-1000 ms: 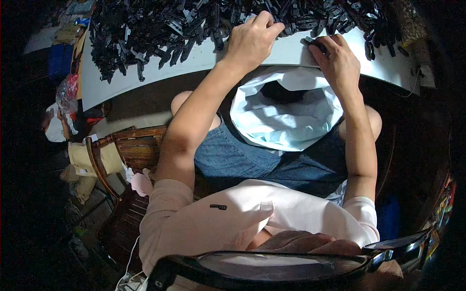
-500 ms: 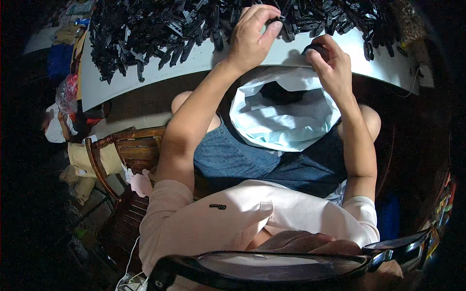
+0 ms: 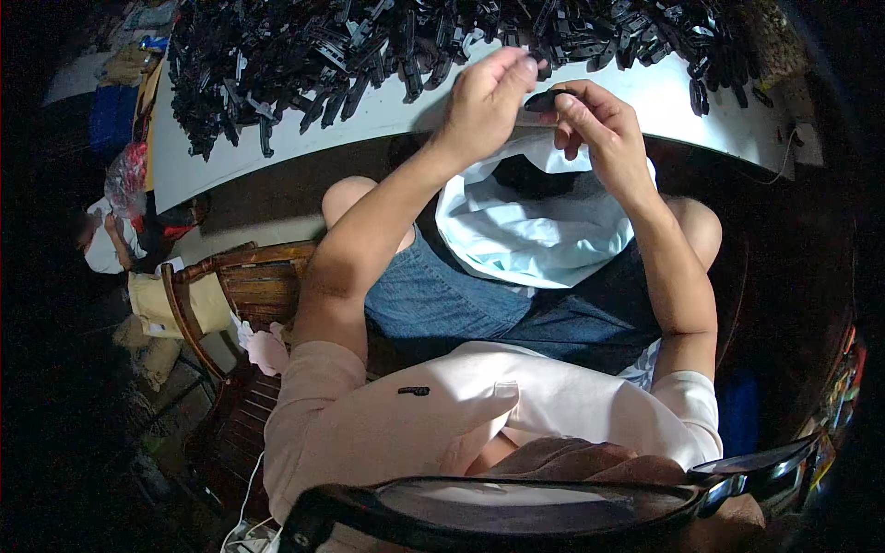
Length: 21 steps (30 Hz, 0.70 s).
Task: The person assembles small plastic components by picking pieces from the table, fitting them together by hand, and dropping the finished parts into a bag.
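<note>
My right hand (image 3: 604,129) pinches a dark, slim black plastic part (image 3: 544,100) between thumb and fingers, above the far rim of an open white bag (image 3: 544,249). Close by on the left, my left hand (image 3: 484,101) is closed, thumb against forefinger, with a small black plastic piece (image 3: 540,66) at its fingertips, partly hidden. The two hands nearly meet over the table's near edge. The bag stands between my thighs with its mouth wide, and its inside is dark toward the far side. A large heap of black plastic parts (image 3: 323,55) covers the far part of the table.
The white table (image 3: 221,166) has a curved-looking near edge in front of my knees. A wooden chair (image 3: 267,276) stands at the left, with a tan package (image 3: 198,300) beside it. A clear and red plastic bag (image 3: 127,180) hangs near the table's left end.
My left hand has drawn back toward me from the heap with the small black piece. My right hand has shifted left with its black part, bringing the hands closer together.
</note>
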Each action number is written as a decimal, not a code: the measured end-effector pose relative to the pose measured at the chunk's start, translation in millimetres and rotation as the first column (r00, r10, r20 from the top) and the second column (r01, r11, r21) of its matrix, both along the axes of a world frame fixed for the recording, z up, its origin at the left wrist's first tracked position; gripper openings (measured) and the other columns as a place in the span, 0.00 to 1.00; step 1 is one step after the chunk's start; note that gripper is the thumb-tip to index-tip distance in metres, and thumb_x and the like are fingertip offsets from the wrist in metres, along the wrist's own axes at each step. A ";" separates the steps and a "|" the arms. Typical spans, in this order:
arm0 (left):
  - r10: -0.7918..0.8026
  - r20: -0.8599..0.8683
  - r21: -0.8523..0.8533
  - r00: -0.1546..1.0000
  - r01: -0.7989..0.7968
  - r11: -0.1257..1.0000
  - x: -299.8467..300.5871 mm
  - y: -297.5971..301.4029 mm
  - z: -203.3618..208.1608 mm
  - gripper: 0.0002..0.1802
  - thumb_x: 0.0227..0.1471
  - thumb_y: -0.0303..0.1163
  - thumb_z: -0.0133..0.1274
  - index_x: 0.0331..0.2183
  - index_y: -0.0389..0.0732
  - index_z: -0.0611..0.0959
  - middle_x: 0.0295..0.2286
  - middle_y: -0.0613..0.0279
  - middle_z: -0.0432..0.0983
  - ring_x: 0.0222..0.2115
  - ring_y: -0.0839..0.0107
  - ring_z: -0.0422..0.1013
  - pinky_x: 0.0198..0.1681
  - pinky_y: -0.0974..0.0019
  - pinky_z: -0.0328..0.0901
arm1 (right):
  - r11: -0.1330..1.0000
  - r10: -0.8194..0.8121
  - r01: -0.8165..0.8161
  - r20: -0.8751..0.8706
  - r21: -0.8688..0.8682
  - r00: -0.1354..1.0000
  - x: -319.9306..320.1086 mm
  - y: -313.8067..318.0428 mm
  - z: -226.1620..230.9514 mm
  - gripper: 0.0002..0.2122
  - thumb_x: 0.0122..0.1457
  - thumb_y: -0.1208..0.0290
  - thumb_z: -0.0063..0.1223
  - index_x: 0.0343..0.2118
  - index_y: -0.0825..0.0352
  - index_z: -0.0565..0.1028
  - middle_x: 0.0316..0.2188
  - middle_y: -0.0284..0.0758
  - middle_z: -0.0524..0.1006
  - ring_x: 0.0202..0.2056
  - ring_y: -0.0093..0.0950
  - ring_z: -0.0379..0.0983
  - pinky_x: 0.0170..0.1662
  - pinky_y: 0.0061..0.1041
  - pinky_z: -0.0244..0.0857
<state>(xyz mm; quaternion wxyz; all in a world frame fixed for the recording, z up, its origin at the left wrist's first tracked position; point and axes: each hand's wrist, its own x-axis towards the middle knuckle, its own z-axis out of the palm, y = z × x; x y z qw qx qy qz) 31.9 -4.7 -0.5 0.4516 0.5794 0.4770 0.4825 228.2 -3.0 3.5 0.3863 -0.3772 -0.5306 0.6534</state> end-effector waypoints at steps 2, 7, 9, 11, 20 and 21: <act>-0.059 -0.062 -0.009 0.996 0.059 0.998 2.3 -5.0 1.7 0.17 0.67 0.34 0.48 0.50 0.35 0.81 0.28 0.70 0.73 0.25 0.84 0.66 0.29 0.77 0.63 | 1.000 0.002 -0.001 -0.011 0.026 1.000 0.5 0.7 -0.8 0.14 0.69 0.63 0.54 0.46 0.70 0.78 0.29 0.30 0.81 0.25 0.16 0.74 0.26 0.15 0.66; -0.102 -0.243 0.191 0.965 0.151 0.970 -3.6 -6.6 3.1 0.20 0.66 0.31 0.47 0.56 0.34 0.78 0.31 0.65 0.76 0.26 0.81 0.69 0.32 0.74 0.67 | 0.999 -0.006 0.006 0.002 0.053 1.000 4.1 2.2 -2.0 0.14 0.69 0.62 0.53 0.46 0.69 0.78 0.30 0.32 0.82 0.26 0.16 0.75 0.26 0.15 0.66; -0.133 -0.280 0.112 0.951 0.170 0.979 -2.1 -9.1 11.3 0.21 0.67 0.32 0.46 0.58 0.35 0.77 0.31 0.63 0.76 0.28 0.82 0.70 0.33 0.75 0.67 | 0.999 -0.003 0.002 0.020 0.044 1.000 3.6 1.9 -1.3 0.14 0.69 0.62 0.53 0.45 0.69 0.78 0.31 0.32 0.82 0.26 0.16 0.75 0.27 0.15 0.66; -0.132 -0.301 0.143 0.944 0.182 0.973 -2.1 -9.3 13.2 0.21 0.67 0.33 0.46 0.57 0.34 0.77 0.32 0.59 0.77 0.30 0.78 0.72 0.34 0.73 0.68 | 0.999 0.011 -0.012 0.019 0.032 1.000 2.9 1.2 -3.2 0.14 0.69 0.61 0.53 0.46 0.69 0.78 0.31 0.32 0.82 0.26 0.16 0.75 0.26 0.15 0.66; 0.021 -0.502 0.326 0.865 0.167 0.931 2.9 -22.1 10.5 0.31 0.54 0.38 0.60 0.55 0.32 0.73 0.44 0.43 0.77 0.42 0.45 0.76 0.44 0.52 0.71 | 0.998 0.017 -0.018 -0.018 -0.058 1.000 1.1 -4.3 0.1 0.15 0.69 0.60 0.54 0.44 0.70 0.79 0.25 0.28 0.78 0.24 0.15 0.74 0.25 0.14 0.64; 0.029 -0.542 0.312 0.840 0.169 0.935 1.7 -23.3 10.7 0.30 0.54 0.37 0.60 0.54 0.32 0.74 0.43 0.44 0.77 0.41 0.45 0.76 0.43 0.52 0.72 | 0.999 0.010 -0.010 0.003 -0.051 1.000 -0.6 -5.3 0.4 0.15 0.69 0.60 0.54 0.43 0.70 0.79 0.23 0.27 0.77 0.24 0.15 0.74 0.25 0.14 0.63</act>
